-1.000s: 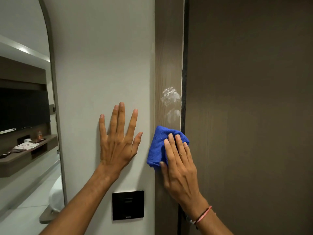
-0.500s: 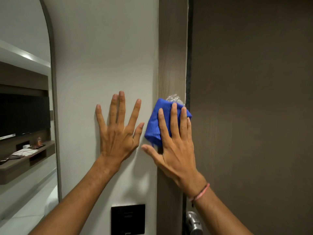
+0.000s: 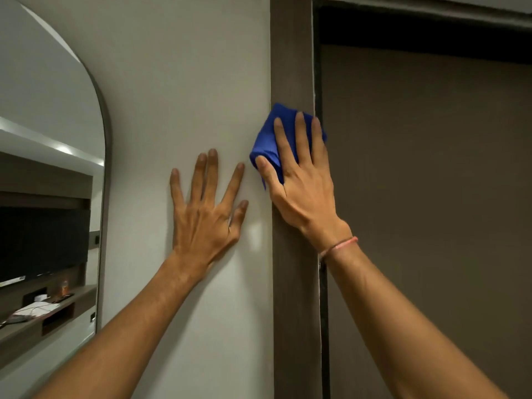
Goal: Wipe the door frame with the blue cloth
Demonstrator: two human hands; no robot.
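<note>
The door frame [image 3: 290, 67] is a flat vertical strip of brown wood-grain with a matte finish, set between a smooth pale wall [image 3: 178, 82] and a darker brown door [image 3: 426, 197] whose grain is faint. A thin light line and a black gap run down the frame's right edge. Far left, an arched mirror [image 3: 49, 139] with a slim metal rim reflects a dark screen and a shelf. The blue cloth [image 3: 266, 142] is a soft, finely ribbed fabric bunched into a rough folded pad, pressed flat against the frame. The right hand [image 3: 302, 194] covers it from below: three fingers [image 3: 299, 136] lie spread and straight over the cloth's face, their tips just short of its upper edge, while the thumb hooks around its lower left corner, so the hand pins the cloth to the wood rather than clenching it. A thin pink cord [image 3: 339, 245] circles that wrist. The left hand [image 3: 204, 220] rests on the wall just left of the frame, palm flat, fingers splayed wide and holding nothing. Compared with half a second ago, the cloth and right hand have slid higher up the frame, the whitish smear seen earlier is no longer visible, and the view has tilted up so the frame's top corner now shows while the black wall panel and door handle have dropped out of sight.
</note>
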